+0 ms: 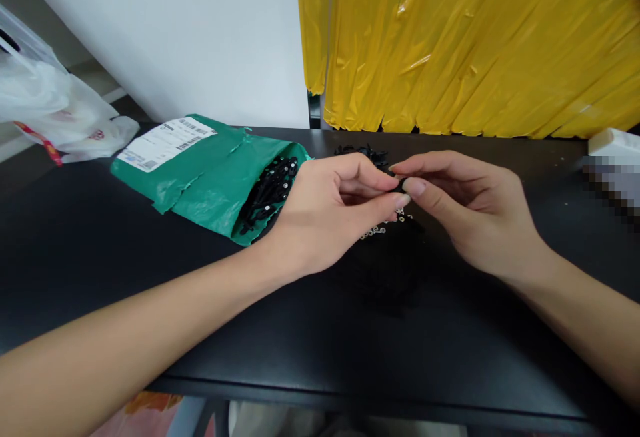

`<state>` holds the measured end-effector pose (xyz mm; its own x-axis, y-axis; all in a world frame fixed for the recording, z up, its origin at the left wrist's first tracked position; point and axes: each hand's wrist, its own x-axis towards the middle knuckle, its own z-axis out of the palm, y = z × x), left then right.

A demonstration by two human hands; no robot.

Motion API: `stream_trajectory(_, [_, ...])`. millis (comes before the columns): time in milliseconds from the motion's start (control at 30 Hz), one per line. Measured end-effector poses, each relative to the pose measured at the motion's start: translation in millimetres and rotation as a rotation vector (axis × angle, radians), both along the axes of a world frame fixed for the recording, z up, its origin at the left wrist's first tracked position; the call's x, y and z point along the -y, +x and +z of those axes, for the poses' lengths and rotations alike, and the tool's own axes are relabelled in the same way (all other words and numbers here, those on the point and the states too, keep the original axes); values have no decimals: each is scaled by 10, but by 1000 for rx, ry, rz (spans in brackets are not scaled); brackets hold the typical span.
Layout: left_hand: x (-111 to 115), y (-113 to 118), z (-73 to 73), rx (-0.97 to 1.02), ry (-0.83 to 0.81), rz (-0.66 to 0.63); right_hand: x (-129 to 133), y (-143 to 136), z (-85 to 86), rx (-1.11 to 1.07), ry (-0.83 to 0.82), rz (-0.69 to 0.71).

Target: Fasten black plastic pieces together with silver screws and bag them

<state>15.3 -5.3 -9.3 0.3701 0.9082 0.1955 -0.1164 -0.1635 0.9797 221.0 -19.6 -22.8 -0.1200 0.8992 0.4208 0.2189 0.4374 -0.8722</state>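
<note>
Between the fingertips of both hands, above the dark table, is a small black piece (401, 186); its kind is hard to make out. My left hand (340, 204) pinches it from the left with thumb and forefinger. My right hand (480, 210) grips its other side, thumb and forefinger closed. Several small metal nuts or rings (375, 231) lie on the table below the fingers, partly hidden. Behind the hands sits a heap of black pieces (367, 153). Left of my left hand, an opened green mailing bag (200, 170) shows many black parts with shiny metal ends (270, 190) inside.
The black table (300, 337) has its front edge near me. White plastic bags (70, 110) stand at the far left. Yellow plastic sheeting (450, 44) hangs behind, beside a white panel (210, 30). A white box-like object (615, 144), partly blurred, is at the right edge.
</note>
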Motion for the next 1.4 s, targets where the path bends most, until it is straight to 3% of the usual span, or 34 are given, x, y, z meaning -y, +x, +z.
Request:
stream_trajectory(167, [-47,-25,15,12,-31,-29,-13,63,11,154,33,30])
stream_trajectory(333, [-135,-59,31,152,-327,-265,5,116,33,261,196,59])
stream_trajectory(467, [-162,-87,34,229,-536,-369,56,92,38,293,348,55])
stream_trajectory(633, [-161,-171,115,63,-610,-604,86,73,33,349,569,-26])
stream_trajectory(733, [-161,-224,185,-51,-583,-654,75,99,42,369,641,-32])
stream_trajectory(867, [-174,-242,218,-143,-494,-589,54,175,63,460,610,-3])
stream_trajectory(1100, [-198,-195,197,-258,-272,-389,-18,233,85,551,716,68])
stream_trajectory(1333, [-272,-193,190,-334,-237,-143,-134,243,80,577,443,-190])
stream_trajectory(1400, [-305,-200,176,-309,-237,-82,-175,285,64,633,338,-209])
